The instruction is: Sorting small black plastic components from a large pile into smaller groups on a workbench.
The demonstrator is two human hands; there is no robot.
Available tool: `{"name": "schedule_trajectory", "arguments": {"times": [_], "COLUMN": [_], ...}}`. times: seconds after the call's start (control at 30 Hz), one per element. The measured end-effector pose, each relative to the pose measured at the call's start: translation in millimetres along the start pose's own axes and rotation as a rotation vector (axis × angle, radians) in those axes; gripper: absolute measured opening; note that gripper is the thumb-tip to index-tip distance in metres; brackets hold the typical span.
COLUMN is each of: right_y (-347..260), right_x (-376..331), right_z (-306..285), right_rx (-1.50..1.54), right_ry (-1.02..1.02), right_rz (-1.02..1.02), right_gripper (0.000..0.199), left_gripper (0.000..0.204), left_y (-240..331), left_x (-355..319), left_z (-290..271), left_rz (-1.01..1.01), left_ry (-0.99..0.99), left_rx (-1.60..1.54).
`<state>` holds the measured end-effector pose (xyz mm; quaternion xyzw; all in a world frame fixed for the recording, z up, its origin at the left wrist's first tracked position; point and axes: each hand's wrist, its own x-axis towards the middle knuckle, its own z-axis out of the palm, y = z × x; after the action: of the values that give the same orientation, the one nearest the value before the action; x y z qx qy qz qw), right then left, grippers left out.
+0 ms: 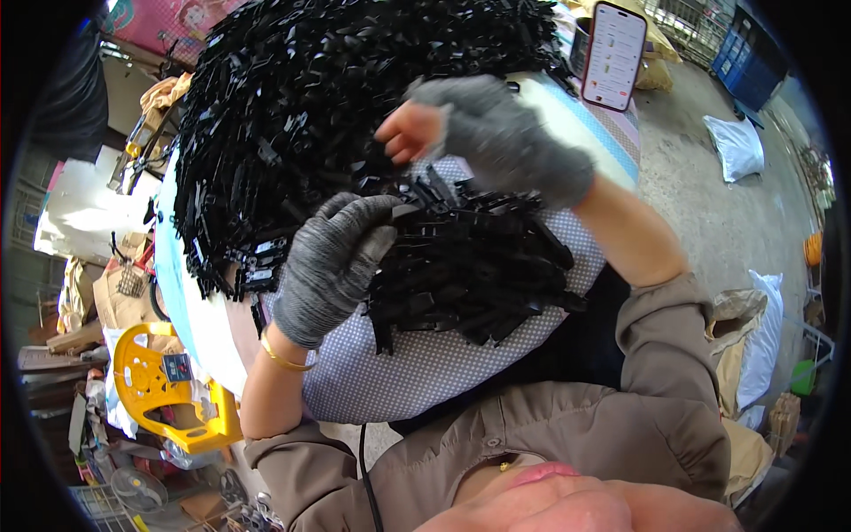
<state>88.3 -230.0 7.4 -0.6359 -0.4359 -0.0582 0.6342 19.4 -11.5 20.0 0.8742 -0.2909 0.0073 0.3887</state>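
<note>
Both hands wear grey knitted cloth gloves of matt, slightly fuzzy weave, the left hand point(332, 266) fully covered, the right hand point(492, 133) with bare fingertips; a smooth, shiny gold-coloured metal bangle point(282, 356) sits on the left wrist. The black strips point(301, 115) heaped under the hands look like hard plastic with a semi-gloss sheen, resting on dotted woven cloth point(425, 372). Left of the heap lies a glossy yellow plastic frame point(164, 390); behind it stands a phone point(613, 55) with a smooth glass screen.

Plastic strips point(355, 97) heaped on table point(425, 372), phone point(613, 55) behind right
</note>
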Motion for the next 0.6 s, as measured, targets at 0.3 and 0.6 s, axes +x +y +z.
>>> {"name": "schedule_trajectory", "arguments": {"times": [0.3,0.6], "right_y": [41,51], "right_x": [-17,-20], "right_z": [-64,-63], "right_rx": [-1.259,-1.495], "right_ry": [-0.010,-0.123], "right_rz": [0.423,0.493], "right_gripper": [0.024,0.028], "left_gripper": [0.040,0.032], "left_y": [17,-52], "left_x": [-13,-18], "left_z": [-12,-75], "left_rz": [0.278,-0.447], "left_ry": [-0.090,-0.203], "left_rx": [0.261,0.991]}}
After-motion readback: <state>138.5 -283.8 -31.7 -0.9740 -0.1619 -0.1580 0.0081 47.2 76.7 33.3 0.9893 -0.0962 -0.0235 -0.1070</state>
